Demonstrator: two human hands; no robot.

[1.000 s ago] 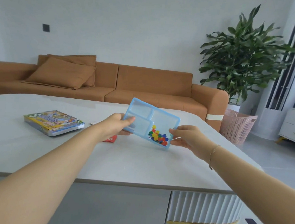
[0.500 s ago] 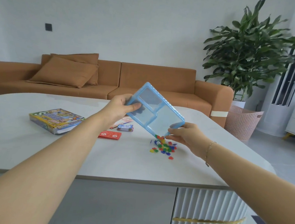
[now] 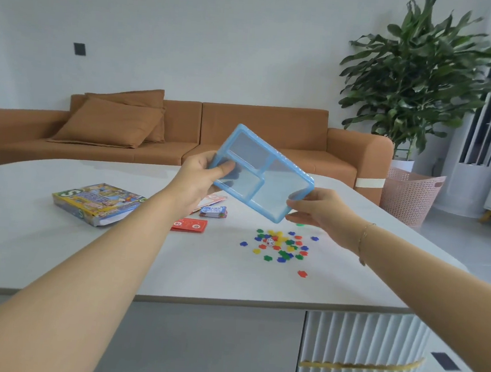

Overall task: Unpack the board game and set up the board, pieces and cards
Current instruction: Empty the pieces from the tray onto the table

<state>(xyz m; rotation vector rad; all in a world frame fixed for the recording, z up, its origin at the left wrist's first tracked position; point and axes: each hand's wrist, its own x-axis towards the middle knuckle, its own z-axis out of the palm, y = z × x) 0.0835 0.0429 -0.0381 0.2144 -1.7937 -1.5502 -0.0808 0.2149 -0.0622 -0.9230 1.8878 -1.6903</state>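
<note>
Since half a second ago the last coloured pieces (image 3: 282, 246) have dropped from the blue tray (image 3: 261, 172) and spread wider over the white worktop (image 3: 55, 246), and the tray, tilted with its near-right corner lowest, now shows all its compartments bare. At far left on the worktop lies the game box (image 3: 97, 203), flat, with a green and yellow cover. Right of it, the left hand (image 3: 199, 178) has its grip closed on the tray's left edge, thumb laid over the inner face and fingers behind. Beneath that hand and the tray, a red card stack (image 3: 189, 225) lies flat on the worktop, with a small blue card pack (image 3: 213, 212) just beyond it and a pale sheet with a red edge (image 3: 211, 201) partly hidden by the wrist. The tray itself is in the air above the worktop, between the two hands, apart from everything on the surface. Below its low corner the pieces, red, blue, green and yellow, lie scattered in a loose patch, with a white die (image 3: 270, 241) among them and one red piece lying apart on the near side. The right hand (image 3: 322, 213) grips the tray's low right corner with curled fingers; a thin bracelet (image 3: 362, 243) circles its wrist.
</note>
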